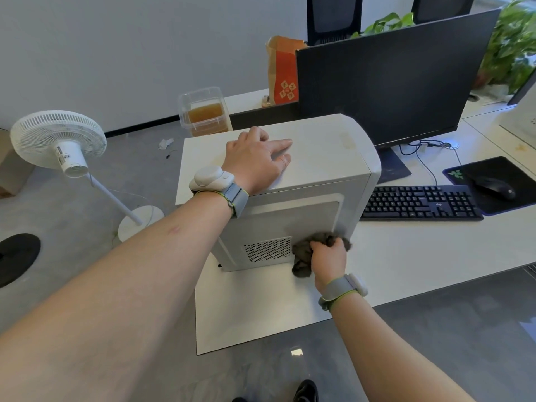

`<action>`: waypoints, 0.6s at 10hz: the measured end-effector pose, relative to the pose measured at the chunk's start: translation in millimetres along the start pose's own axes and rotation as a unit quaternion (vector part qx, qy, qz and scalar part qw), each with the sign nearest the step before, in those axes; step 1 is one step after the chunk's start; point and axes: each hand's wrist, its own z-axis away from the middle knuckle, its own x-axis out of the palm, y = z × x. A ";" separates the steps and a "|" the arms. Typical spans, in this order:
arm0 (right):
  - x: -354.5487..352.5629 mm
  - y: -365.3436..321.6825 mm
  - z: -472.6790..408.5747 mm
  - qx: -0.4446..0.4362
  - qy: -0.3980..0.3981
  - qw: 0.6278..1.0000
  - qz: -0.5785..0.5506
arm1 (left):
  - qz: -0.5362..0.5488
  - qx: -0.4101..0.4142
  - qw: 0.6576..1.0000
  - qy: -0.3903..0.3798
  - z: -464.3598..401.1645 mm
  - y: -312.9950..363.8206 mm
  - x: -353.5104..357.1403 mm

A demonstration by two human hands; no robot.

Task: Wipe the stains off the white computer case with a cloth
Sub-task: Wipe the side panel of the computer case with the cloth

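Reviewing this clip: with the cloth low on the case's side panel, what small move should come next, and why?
Probably sweep the cloth along the side panel of the white computer case. The right hand grips it against the lower front corner, beside the vent grille, while the left hand rests flat on top.

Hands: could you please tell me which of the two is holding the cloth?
The right hand grips the dark cloth against the case side; the left hand rests flat on its top.

One computer case [304,158], one cloth [304,256], one monitor [391,82], one keyboard [420,203], one mouse [496,188], one fan [58,140], two hands.
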 end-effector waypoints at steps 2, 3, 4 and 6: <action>32.0 111.5 -90.6 0.123 -0.031 0.989 0.078 | 0.002 -0.002 1.000 0.001 0.4 -0.3 -0.1; 53.2 63.0 -37.9 0.107 0.014 0.993 0.050 | 0.006 0.002 1.000 0.001 0.7 -1.0 -0.1; 58.9 11.8 21.4 0.024 0.025 0.999 -0.003 | 0.004 0.004 1.000 0.002 0.9 -0.7 0.3; 52.6 20.4 25.0 0.019 0.030 0.997 -0.062 | 0.007 0.005 1.000 -0.003 0.4 -1.5 0.7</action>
